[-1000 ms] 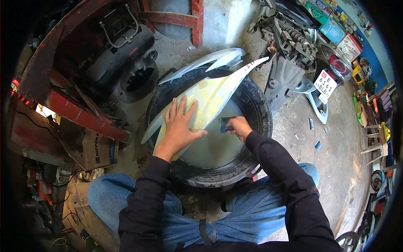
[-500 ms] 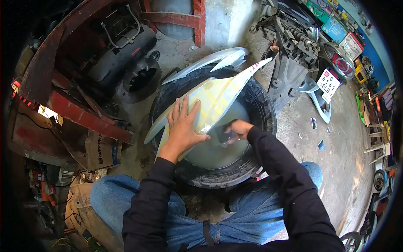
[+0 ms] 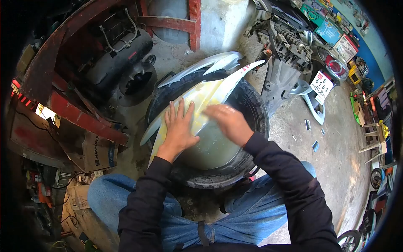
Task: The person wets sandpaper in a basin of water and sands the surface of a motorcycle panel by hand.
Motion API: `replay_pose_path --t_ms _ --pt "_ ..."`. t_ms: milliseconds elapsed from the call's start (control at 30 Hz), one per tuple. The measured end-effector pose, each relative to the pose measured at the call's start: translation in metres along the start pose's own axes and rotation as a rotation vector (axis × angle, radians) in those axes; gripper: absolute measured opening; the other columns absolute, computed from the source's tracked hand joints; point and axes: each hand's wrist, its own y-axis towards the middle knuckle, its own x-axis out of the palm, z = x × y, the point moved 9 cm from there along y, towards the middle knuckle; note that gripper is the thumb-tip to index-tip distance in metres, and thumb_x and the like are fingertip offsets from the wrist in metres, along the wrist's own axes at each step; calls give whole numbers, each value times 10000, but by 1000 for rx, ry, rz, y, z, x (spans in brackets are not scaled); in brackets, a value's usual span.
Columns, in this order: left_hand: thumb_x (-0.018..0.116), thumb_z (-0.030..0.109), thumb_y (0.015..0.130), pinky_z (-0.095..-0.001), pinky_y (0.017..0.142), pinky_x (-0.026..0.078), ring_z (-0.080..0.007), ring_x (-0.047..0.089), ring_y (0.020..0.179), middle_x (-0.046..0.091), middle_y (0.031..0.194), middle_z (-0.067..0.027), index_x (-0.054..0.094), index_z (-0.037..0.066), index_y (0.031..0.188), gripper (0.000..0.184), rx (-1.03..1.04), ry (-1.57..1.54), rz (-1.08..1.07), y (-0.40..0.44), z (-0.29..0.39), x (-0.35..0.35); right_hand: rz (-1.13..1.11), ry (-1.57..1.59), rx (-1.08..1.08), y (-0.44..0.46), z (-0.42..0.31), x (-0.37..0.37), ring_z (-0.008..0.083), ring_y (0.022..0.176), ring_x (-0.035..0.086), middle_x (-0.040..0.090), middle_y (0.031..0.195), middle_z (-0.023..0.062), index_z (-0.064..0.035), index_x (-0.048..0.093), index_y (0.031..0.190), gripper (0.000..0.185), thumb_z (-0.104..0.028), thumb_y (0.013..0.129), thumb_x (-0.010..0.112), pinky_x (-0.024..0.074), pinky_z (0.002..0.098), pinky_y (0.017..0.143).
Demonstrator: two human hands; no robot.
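A long, pointed panel (image 3: pixel 214 90), white with yellow patches, lies slantwise across a round black tub (image 3: pixel 210 180) of cloudy water (image 3: pixel 214 147). My left hand (image 3: pixel 179 128) rests flat on the panel's lower part with its fingers spread. Over the panel's right edge is my right hand (image 3: pixel 228 122), its fingertips blurred and bent toward the surface. Whatever lies under those fingers is hidden. Another pale panel (image 3: pixel 197 69) rests on the tub's far rim.
Motorcycle parts with a licence plate (image 3: pixel 322 87) stand at the upper right. A black tank (image 3: pixel 121 56) and a red frame (image 3: pixel 84 113) are at the left. Small blue scraps (image 3: pixel 315 146) lie on the floor, and a cardboard box (image 3: pixel 98 151) sits at the lower left.
My right hand has risen from the water and moved left onto the panel's edge. The dark sheet it held no longer shows. My left hand has stayed in place on the panel.
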Motion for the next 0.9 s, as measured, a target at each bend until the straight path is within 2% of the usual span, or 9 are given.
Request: replay_pose_path --t_ms 33,100,200,333,467,533,700,800,900 --pt "820 230 591 -671 1218 129 -538 99 1546 219 1668 -273 356 97 1598 1116 -1 -2 -2 -1 -1 0 -2 1 2 -5 -6 8 362 1195 645 657 1344 127 -42 644 1327 465 -26 864 622 506 469 1056" --pt "801 225 602 -705 1201 147 -541 157 1533 305 1645 -236 430 91 1554 1031 29 -84 13 1 1 -6 -49 -155 -131 -8 -23 23 367 1318 564 631 1375 163 -60 656 1318 478 -37 841 633 441 486 1127" --pt "786 217 617 -726 1190 153 -532 203 1524 373 1620 -210 480 84 1516 959 69 -153 23 1 0 -7 8 -188 -47 4 9 13 381 1326 559 605 1383 207 -66 672 1304 503 26 810 650 451 479 1124" --pt "782 205 620 -725 1190 155 -513 225 1526 387 1610 -221 486 81 1509 945 83 -127 28 0 8 -11 45 -183 19 5 18 14 389 1319 559 612 1357 190 -57 672 1307 515 13 796 666 457 482 1118" --pt "748 182 606 -705 1211 116 -499 207 1543 370 1635 -216 496 71 1509 944 25 -157 16 -1 4 -8 -31 -135 -57 4 4 18 366 1341 546 616 1363 155 -75 666 1320 530 -17 793 675 429 500 1141" --pt "743 174 608 -707 1210 114 -502 208 1542 369 1635 -219 489 66 1513 946 34 -158 20 -2 5 -8 -3 -154 65 12 35 8 351 1371 528 632 1369 134 -83 647 1343 535 -42 810 678 400 512 1168" --pt "773 172 615 -723 1195 141 -509 221 1529 370 1618 -237 478 42 1502 943 29 -163 -11 -1 5 -11 -62 -94 -42 -5 8 24 336 1404 516 622 1411 154 -29 659 1295 459 -93 841 682 377 496 1197" --pt "768 168 617 -725 1193 140 -510 222 1528 377 1614 -239 478 38 1500 938 37 -163 4 -1 5 -12 14 -162 85 12 45 7 336 1392 530 636 1393 157 -35 669 1279 453 -99 831 694 368 488 1208" --pt "762 160 618 -733 1188 141 -517 219 1526 383 1610 -241 479 34 1495 930 37 -167 6 0 5 -10 -7 -82 42 -1 12 17 339 1374 547 637 1384 179 -26 673 1263 421 -73 844 679 382 485 1195"
